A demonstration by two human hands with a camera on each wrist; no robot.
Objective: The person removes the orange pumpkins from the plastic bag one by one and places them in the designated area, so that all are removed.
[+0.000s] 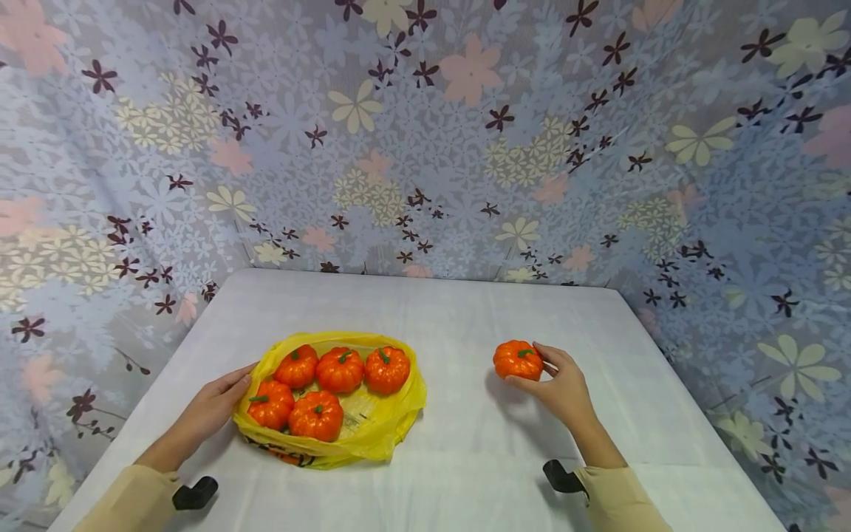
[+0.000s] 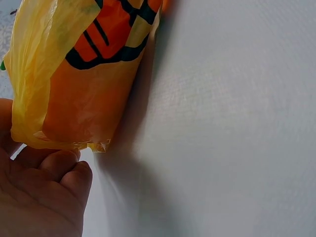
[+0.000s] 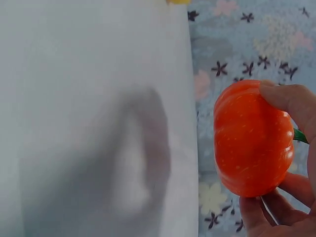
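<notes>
A yellow plastic bag [image 1: 405,421] lies on the table with its mouth spread wide, and several small orange pumpkins [image 1: 317,416] with green stems sit inside it. My left hand [image 1: 211,406] holds the bag's left edge; in the left wrist view its curled fingers [image 2: 61,165] lie against the yellow plastic. Off to the right, my right hand [image 1: 564,388] grips one more orange pumpkin [image 1: 517,360] between thumb and fingers. That pumpkin is raised over the table, its shadow falling below. In the right wrist view the thumb [image 3: 286,98] presses one side of the pumpkin [image 3: 253,140].
A white cloth covers the table [image 1: 459,473]. Behind it and along both sides hangs a flowered curtain [image 1: 425,148]. Black straps with dark mounts [image 1: 196,493] sit at both wrists, near the beige sleeves.
</notes>
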